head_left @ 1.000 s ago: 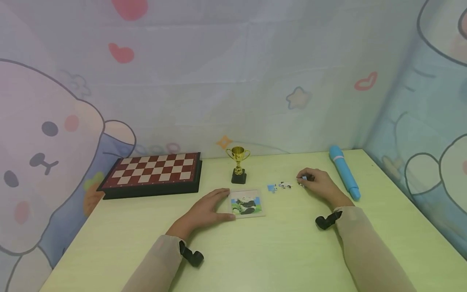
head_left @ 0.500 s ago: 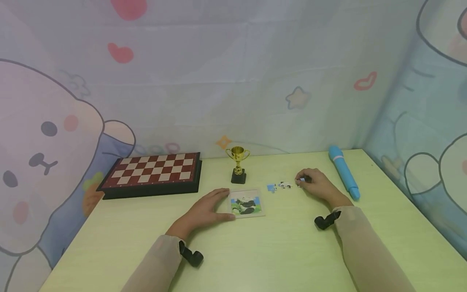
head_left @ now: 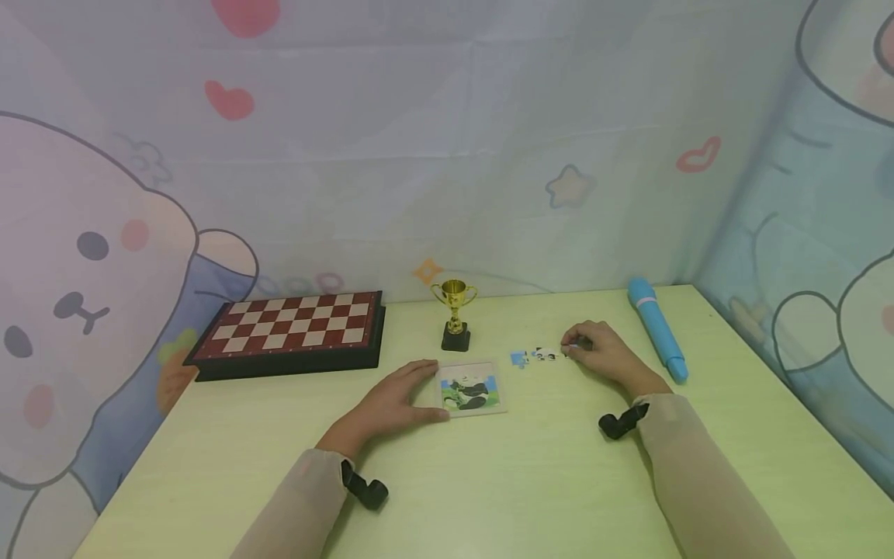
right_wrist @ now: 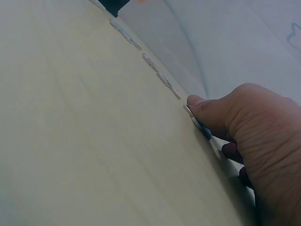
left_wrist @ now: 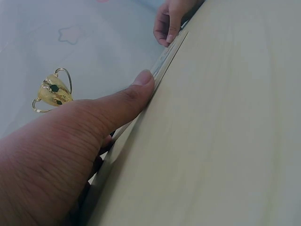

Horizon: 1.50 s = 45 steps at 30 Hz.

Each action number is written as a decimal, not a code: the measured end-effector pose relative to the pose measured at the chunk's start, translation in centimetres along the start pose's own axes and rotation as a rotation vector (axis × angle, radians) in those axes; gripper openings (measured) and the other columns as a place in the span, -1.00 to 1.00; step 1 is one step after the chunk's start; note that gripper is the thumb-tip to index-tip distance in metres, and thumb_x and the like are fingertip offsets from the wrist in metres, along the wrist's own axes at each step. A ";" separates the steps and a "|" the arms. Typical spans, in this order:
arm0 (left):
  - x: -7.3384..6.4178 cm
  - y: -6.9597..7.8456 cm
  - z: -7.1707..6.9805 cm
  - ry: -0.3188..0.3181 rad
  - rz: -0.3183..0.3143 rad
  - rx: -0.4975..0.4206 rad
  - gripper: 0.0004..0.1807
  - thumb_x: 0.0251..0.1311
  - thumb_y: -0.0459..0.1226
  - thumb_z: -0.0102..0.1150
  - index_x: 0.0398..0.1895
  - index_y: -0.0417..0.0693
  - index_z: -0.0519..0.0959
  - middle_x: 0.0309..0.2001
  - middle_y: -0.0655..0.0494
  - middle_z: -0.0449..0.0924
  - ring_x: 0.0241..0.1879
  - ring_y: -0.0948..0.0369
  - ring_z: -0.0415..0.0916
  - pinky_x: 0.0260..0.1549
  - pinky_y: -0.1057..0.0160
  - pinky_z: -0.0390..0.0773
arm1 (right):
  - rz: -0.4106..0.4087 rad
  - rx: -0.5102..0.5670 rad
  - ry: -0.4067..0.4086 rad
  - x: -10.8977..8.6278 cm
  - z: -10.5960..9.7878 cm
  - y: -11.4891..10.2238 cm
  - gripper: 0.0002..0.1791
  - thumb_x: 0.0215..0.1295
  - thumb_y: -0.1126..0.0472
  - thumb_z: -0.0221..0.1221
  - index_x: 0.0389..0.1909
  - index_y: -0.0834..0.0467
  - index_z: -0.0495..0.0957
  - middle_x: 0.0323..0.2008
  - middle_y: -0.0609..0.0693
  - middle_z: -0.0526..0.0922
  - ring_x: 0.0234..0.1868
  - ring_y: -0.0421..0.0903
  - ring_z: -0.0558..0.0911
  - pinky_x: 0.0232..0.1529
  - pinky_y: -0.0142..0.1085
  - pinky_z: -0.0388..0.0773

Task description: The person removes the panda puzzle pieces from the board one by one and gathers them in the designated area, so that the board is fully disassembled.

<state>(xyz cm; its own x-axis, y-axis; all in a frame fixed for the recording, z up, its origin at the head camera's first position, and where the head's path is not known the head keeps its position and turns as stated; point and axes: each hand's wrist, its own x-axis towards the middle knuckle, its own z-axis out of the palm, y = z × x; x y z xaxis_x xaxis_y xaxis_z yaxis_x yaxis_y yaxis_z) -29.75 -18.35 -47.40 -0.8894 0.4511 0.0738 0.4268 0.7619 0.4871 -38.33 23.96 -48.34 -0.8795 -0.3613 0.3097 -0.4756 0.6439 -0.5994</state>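
My left hand [head_left: 387, 405] holds a small framed jigsaw puzzle [head_left: 473, 394] with a panda picture, its upper part pale. The thumb [left_wrist: 136, 89] lies along the near edge and the fingertips reach the far left corner. My right hand [head_left: 604, 359] pinches a puzzle piece [right_wrist: 189, 112] at the table surface; the fingers hide most of it. To its left lie two more loose parts, a black-and-white puzzle piece [head_left: 545, 354] and a blue puzzle piece [head_left: 520, 359], flat and apart from the frame.
Behind the puzzle stands a gold trophy cup [head_left: 455, 314] on a black base. A red-and-white chessboard box [head_left: 293, 330] sits at the back left. A blue stick-shaped object [head_left: 659, 330] lies right of my right hand. A printed curtain [head_left: 489, 155] hangs behind the table.
My right hand has shifted slightly left with the puzzle piece, closer to the black-and-white one. The left hand and the framed puzzle have stayed in place.
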 end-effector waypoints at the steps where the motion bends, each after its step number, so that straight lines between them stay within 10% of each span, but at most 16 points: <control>1: 0.0 0.0 0.0 -0.001 0.000 0.000 0.07 0.01 0.43 0.25 0.55 0.17 0.24 0.52 0.23 0.17 0.51 0.13 0.08 0.42 -0.07 0.18 | -0.001 0.001 -0.001 0.0 0.0 0.0 -0.94 0.35 0.23 0.28 -0.20 0.09 0.66 -0.16 0.04 0.64 -0.07 0.05 0.48 0.01 -0.05 0.34; 31: 0.0 0.2 -0.6 -0.006 -0.001 -0.002 0.06 0.02 0.41 0.26 0.55 0.16 0.24 0.53 0.18 0.16 0.52 0.09 0.07 0.41 -0.11 0.18 | -0.065 0.029 0.108 0.3 0.9 -1.2 -0.90 0.46 0.16 0.19 -0.16 0.08 0.64 -0.21 -0.02 0.63 -0.14 -0.02 0.49 -0.09 -0.08 0.42; 45: 0.0 0.1 -0.3 -0.007 -0.007 -0.005 0.07 0.02 0.43 0.24 0.55 0.18 0.24 0.53 0.23 0.16 0.51 0.12 0.08 0.41 -0.09 0.18 | -0.384 0.024 -0.014 1.7 7.2 -8.3 -0.91 0.43 0.18 0.23 -0.12 -0.02 0.62 -0.20 -0.23 0.61 -0.20 -0.13 0.46 -0.17 -0.21 0.41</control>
<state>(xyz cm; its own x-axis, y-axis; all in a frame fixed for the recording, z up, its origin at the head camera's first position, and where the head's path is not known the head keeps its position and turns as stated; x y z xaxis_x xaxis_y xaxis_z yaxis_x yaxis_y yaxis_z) -29.73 -18.40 -47.10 -0.8912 0.4490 0.0642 0.4197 0.7627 0.4921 -35.76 13.14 -48.14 -0.6368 -0.5826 0.5051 -0.7699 0.4440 -0.4584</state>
